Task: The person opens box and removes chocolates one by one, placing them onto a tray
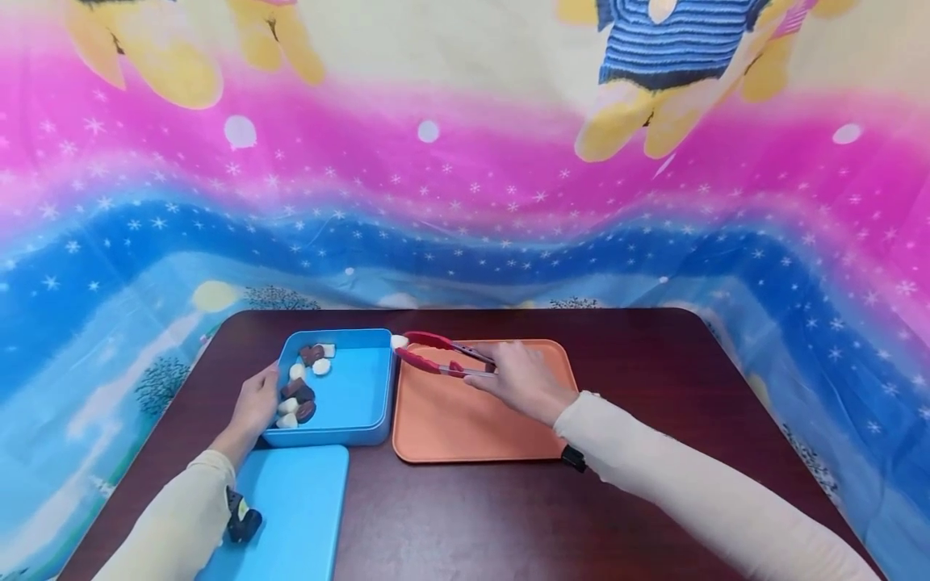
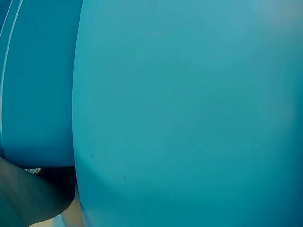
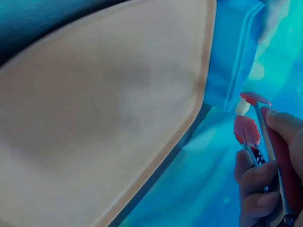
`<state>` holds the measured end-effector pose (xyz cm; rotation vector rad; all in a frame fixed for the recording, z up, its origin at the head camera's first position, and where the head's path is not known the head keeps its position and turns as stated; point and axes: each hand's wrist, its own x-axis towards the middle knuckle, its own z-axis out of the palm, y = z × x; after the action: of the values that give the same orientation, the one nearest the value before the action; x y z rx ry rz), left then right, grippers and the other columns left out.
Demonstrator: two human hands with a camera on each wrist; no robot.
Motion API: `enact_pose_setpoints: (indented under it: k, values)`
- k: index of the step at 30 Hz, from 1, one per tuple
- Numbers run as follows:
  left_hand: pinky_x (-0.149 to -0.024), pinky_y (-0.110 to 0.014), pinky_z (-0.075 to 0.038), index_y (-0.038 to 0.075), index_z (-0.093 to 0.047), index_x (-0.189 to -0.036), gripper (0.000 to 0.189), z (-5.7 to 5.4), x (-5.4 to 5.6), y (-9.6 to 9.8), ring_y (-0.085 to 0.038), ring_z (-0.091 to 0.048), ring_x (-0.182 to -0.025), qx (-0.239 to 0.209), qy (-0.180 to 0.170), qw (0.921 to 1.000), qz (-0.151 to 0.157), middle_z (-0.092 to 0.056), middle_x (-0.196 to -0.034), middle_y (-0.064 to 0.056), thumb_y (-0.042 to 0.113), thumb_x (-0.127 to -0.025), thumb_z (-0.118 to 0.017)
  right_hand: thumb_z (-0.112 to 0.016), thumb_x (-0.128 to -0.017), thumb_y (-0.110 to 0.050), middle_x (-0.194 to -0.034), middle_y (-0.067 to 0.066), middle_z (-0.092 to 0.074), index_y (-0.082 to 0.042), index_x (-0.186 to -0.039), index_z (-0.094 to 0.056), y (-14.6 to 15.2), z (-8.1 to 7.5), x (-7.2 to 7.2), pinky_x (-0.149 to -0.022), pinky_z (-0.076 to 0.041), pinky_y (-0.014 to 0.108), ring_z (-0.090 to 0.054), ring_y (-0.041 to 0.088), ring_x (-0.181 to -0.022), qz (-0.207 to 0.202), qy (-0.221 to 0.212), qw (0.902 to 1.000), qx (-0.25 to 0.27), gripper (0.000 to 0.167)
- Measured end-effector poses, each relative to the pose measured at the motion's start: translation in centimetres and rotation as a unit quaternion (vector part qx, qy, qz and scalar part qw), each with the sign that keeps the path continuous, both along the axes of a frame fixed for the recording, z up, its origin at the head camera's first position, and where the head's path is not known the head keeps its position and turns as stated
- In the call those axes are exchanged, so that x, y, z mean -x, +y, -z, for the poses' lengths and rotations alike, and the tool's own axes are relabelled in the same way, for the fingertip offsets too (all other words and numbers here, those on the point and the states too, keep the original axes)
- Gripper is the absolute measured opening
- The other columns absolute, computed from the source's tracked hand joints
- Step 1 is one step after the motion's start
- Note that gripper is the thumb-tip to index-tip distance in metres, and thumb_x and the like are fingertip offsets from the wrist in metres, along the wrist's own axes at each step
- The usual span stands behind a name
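Observation:
In the head view my right hand [image 1: 525, 381] holds red-tipped tongs [image 1: 429, 339] above the orange tray [image 1: 479, 420]. Between the tong tips is a small white piece [image 1: 399, 342], close to the right rim of the blue box [image 1: 356, 437]; the right wrist view also shows this white piece [image 3: 242, 107] between the tips. My left hand [image 1: 256, 403] holds the box by its left side, its fingertips partly hidden. Several brown and white chocolate-like pieces [image 1: 298, 397] lie along the left inside of the box.
A flat blue lid-like panel [image 1: 301, 508] lies in front of the box, under my left forearm. The orange tray stands right beside the box. Dark wooden table [image 1: 639, 387] surrounds them, with a patterned cloth [image 1: 465, 202] hanging behind its back edge.

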<state>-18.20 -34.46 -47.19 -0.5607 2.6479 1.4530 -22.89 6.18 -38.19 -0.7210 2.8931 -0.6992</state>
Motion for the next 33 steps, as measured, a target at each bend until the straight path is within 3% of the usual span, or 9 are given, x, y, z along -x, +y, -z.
enact_pose_setpoints:
  k: [3, 7, 14, 20, 24, 31, 33]
  values:
    - [-0.122, -0.068, -0.019, 0.005, -0.01, -0.162, 0.065, 0.2, 0.1, -0.1, -0.048, -0.015, -0.155, 0.0, -0.001, 1.0, -0.002, -0.012, -0.168, -0.024, 0.045, -0.11, -0.01, -0.074, -0.091, -0.046, -0.057, -0.006, -0.056, -0.024, -0.137, -0.066, 0.7, 0.5, 0.2, -0.044, -0.036, 0.026, -0.048, 0.011, -0.048, 0.003, 0.018, 0.9996, -0.021, 0.051]
    - [-0.122, -0.068, -0.019, 0.006, -0.011, -0.162, 0.065, 0.2, 0.2, -0.1, -0.048, -0.015, -0.155, -0.003, 0.0, 1.0, -0.003, -0.013, -0.168, -0.024, 0.045, -0.11, -0.01, -0.076, -0.089, -0.044, -0.056, -0.004, -0.051, -0.019, -0.121, -0.073, 1.6, 1.4, 0.6, -0.045, -0.031, 0.025, -0.042, 0.011, -0.047, 0.003, 0.05, 0.9982, -0.032, 0.041]
    - [-0.123, -0.066, -0.019, 0.004, -0.015, -0.162, 0.065, 0.2, 0.2, -0.2, -0.047, -0.017, -0.155, -0.008, 0.011, 0.9999, -0.007, -0.016, -0.168, -0.024, 0.043, -0.11, -0.011, -0.079, -0.088, -0.037, -0.056, -0.003, -0.052, -0.016, -0.1, -0.075, 2.1, 2.6, 1.1, -0.044, -0.032, 0.025, -0.043, 0.013, -0.047, 0.008, 0.031, 0.9993, -0.02, 0.025]
    - [-0.123, -0.066, -0.02, 0.005, -0.019, -0.161, 0.064, 0.4, 0.3, -0.2, -0.046, -0.022, -0.154, -0.014, 0.016, 0.9997, -0.007, -0.02, -0.167, -0.024, 0.043, -0.11, -0.012, -0.079, -0.087, -0.041, -0.056, -0.003, -0.049, -0.018, -0.085, -0.069, 2.2, 3.2, 1.7, -0.045, -0.028, 0.025, -0.04, 0.011, -0.048, 0.01, 0.055, 0.9974, -0.045, 0.025]
    - [-0.123, -0.066, -0.02, 0.006, -0.016, -0.162, 0.064, 0.4, 0.4, -0.2, -0.046, -0.019, -0.154, -0.015, 0.01, 0.9998, -0.007, -0.017, -0.167, -0.024, 0.043, -0.11, -0.011, -0.08, -0.086, -0.042, -0.055, -0.003, -0.049, -0.018, -0.084, -0.069, 2.2, 3.3, 1.9, -0.045, -0.03, 0.025, -0.042, 0.012, -0.048, 0.018, 0.047, 0.9973, -0.054, 0.026]
    - [-0.123, -0.066, -0.019, 0.006, -0.013, -0.162, 0.064, 0.4, 0.4, -0.3, -0.046, -0.016, -0.155, -0.015, 0.004, 0.9999, -0.003, -0.015, -0.168, -0.023, 0.044, -0.11, -0.01, -0.08, -0.085, -0.045, -0.052, -0.002, -0.048, -0.016, -0.103, -0.074, 2.3, 2.6, 2.0, -0.042, -0.028, 0.025, -0.041, 0.013, -0.043, 0.027, 0.025, 0.9984, -0.044, 0.035]
    - [-0.123, -0.066, -0.019, 0.006, -0.013, -0.162, 0.064, 0.3, 0.3, -0.2, -0.046, -0.016, -0.155, -0.015, 0.005, 0.9999, -0.003, -0.015, -0.168, -0.023, 0.044, -0.11, -0.01, -0.08, -0.084, -0.048, -0.052, -0.003, -0.047, -0.015, -0.102, -0.073, 2.3, 2.2, 2.0, -0.041, -0.028, 0.025, -0.04, 0.012, -0.043, 0.035, 0.011, 0.9986, -0.037, 0.038]
